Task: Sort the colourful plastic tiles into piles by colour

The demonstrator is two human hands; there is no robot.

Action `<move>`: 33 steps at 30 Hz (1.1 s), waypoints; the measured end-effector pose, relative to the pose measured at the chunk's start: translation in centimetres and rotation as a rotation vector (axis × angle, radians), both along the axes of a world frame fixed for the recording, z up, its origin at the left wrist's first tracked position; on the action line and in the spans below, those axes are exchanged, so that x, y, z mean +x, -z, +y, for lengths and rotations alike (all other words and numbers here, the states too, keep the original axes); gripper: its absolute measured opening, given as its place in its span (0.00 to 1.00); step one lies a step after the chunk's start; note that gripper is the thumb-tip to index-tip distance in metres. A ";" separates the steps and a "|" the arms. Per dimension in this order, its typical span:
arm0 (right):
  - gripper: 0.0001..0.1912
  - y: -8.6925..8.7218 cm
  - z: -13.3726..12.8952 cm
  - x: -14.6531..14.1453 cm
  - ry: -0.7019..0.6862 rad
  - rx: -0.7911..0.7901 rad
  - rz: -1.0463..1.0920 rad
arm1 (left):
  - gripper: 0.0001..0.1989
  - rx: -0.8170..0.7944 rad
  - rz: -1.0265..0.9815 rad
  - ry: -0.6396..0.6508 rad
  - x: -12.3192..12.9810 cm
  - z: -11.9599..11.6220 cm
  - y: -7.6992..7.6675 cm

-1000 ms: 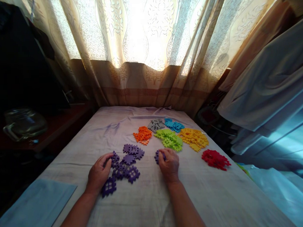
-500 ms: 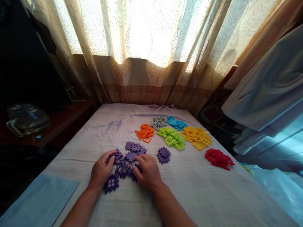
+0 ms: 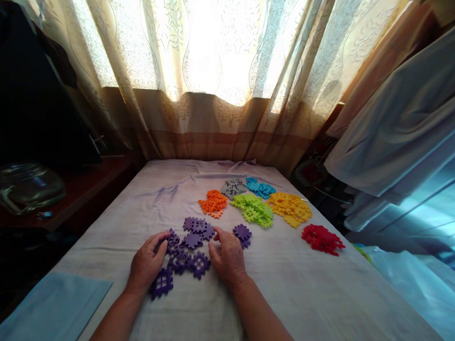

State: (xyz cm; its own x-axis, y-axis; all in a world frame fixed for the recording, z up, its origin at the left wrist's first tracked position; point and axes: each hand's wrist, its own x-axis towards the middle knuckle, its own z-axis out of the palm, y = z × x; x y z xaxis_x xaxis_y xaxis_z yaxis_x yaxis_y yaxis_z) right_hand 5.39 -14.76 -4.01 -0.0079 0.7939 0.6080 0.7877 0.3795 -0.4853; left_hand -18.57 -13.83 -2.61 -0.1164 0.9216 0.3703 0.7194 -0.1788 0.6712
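Several purple notched plastic pieces [image 3: 192, 240] lie loosely spread on the cloth-covered surface between the two hands. My left hand [image 3: 147, 260] rests at their left edge, thumb and index finger apart, fingertips touching a purple piece [image 3: 172, 240]. A purple piece with a square window [image 3: 162, 283] lies just below it. On the right side of the spread, my right hand [image 3: 227, 255] has its thumb and index finger apart, with nothing seen between them. Beyond its knuckles sits a small separate purple stack [image 3: 242, 234].
Piles of orange [image 3: 212, 204], grey [image 3: 233, 188], blue [image 3: 261, 188], green [image 3: 252, 209], yellow [image 3: 290, 208] and red [image 3: 322, 239] pieces lie farther back and right. A light blue sheet [image 3: 49, 313] is at the near left; a glass jug [image 3: 30, 188] stands left.
My right hand has moved right, off the purple pieces, uncovering one with a window at the lower right of the spread. The whole view has shifted slightly.
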 end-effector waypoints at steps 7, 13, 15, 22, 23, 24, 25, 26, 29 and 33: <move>0.19 0.2 0.2 -0.1 0.000 -0.016 0.034 | 0.19 0.013 0.004 -0.015 -0.2 0.3 0.4; 0.17 -0.3 0.1 -0.1 0.026 -0.160 0.078 | 0.20 0.034 0.009 -0.015 -0.4 0.5 0.7; 0.16 -0.5 0.0 -0.1 0.036 -0.213 0.071 | 0.19 0.035 0.017 -0.012 -0.5 0.6 0.8; 0.17 -1.0 -0.2 -0.2 0.027 -0.269 0.044 | 0.19 0.053 0.027 0.012 -0.6 0.6 0.8; 0.17 -1.0 -0.2 -0.2 0.026 -0.273 0.043 | 0.19 0.052 0.028 0.013 -0.6 0.6 0.7; 0.17 -1.0 -0.2 -0.2 0.025 -0.277 0.041 | 0.19 0.050 0.029 0.012 -0.6 0.6 0.7; 0.17 -1.0 -0.2 -0.2 0.026 -0.279 0.038 | 0.19 0.047 0.029 0.010 -0.6 0.6 0.6; 0.17 -1.0 -0.1 -0.2 0.028 -0.278 0.037 | 0.19 0.044 0.028 0.007 -0.5 0.6 0.6; 0.17 -0.8 -0.1 -0.2 0.034 -0.265 0.034 | 0.19 0.047 0.025 0.003 -0.5 0.5 0.6; 0.16 -0.6 -0.1 -0.1 0.015 -0.250 0.034 | 0.19 0.060 0.019 0.007 -0.4 0.5 0.6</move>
